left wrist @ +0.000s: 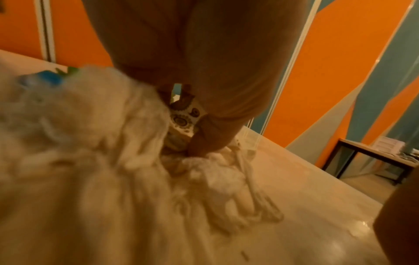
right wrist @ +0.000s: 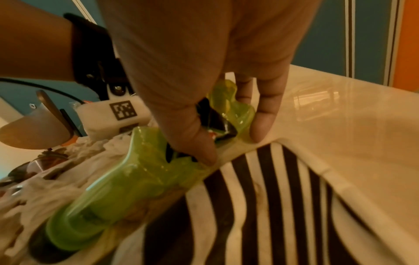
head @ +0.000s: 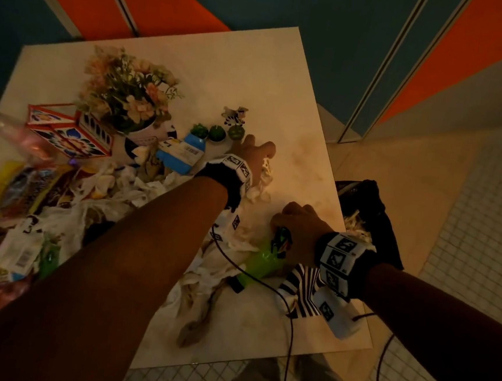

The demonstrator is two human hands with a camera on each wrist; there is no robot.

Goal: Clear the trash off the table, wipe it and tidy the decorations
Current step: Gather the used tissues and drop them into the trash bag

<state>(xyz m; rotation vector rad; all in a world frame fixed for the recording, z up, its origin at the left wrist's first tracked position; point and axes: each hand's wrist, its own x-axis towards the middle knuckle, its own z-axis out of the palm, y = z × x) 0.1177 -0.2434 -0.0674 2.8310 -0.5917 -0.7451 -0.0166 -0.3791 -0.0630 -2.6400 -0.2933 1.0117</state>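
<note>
My left hand (head: 257, 151) reaches across the white table (head: 254, 69). In the left wrist view its fingers (left wrist: 204, 138) curl down on a patterned paper scrap (left wrist: 182, 116) at the edge of a heap of crumpled white tissues (left wrist: 90, 143). My right hand (head: 292, 221) is nearer the table's right edge. It grips a crushed green plastic bottle (head: 263, 259) that lies on the tissues. The right wrist view shows its thumb and fingers (right wrist: 265, 116) pinching the bottle (right wrist: 127, 188) near its dented upper part.
A flower pot (head: 130, 94), a colourful lantern box (head: 66, 131), a zebra figurine (head: 235, 116), small green cactus pieces (head: 208, 132) and a blue pack (head: 183, 154) stand further back. Snack bags (head: 0, 192) crowd the left. A striped cloth (head: 299, 288) lies by my right wrist. A black bin bag (head: 372, 213) hangs off the table's right side.
</note>
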